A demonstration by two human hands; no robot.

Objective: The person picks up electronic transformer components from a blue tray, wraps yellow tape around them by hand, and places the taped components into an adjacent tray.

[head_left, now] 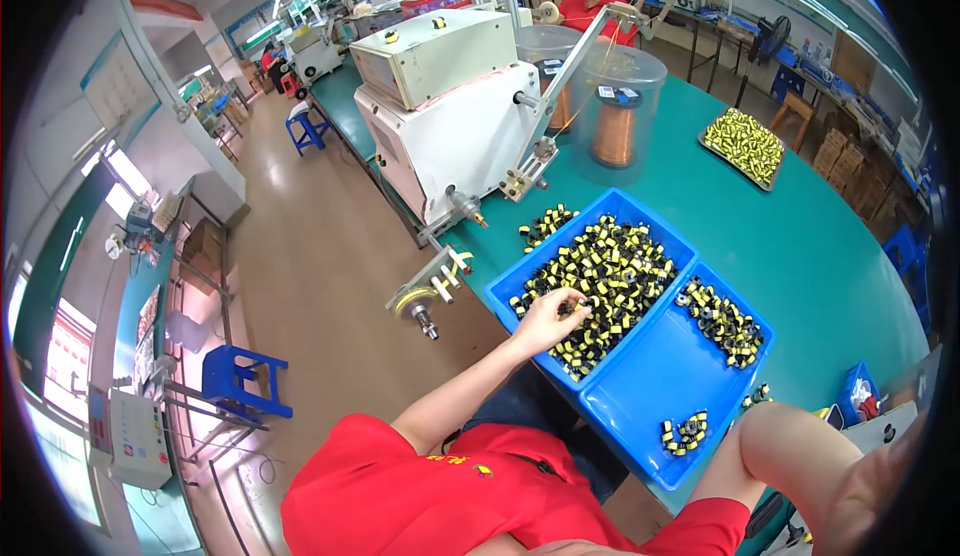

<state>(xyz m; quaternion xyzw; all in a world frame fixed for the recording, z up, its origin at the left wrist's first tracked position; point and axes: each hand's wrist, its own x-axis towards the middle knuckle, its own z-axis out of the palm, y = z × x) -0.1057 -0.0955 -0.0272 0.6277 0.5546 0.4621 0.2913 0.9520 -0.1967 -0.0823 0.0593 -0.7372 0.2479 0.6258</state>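
My left hand (548,322) reaches over the deep blue bin (512,278), thumb and fingers pinched on a small yellow-and-black wound coil (586,304). Under it, the bin is heaped with many similar coils (622,274). My right arm bends up at the lower right, and my right hand (878,484) is raised close to the camera; its fingers are blurred and cut off by the rim. Beside the bin sits a shallower blue tray (640,388), with one pile of coils (725,328) at its far end and a smaller group (684,434) at its near end.
A white winding machine (440,146) stands at the table's left edge, its spindle arm (425,301) jutting over the aisle. Copper wire spools (614,136) stand in clear cylinders behind. A tray of yellow coils (708,142) lies far right. Another person (590,6) sits beyond.
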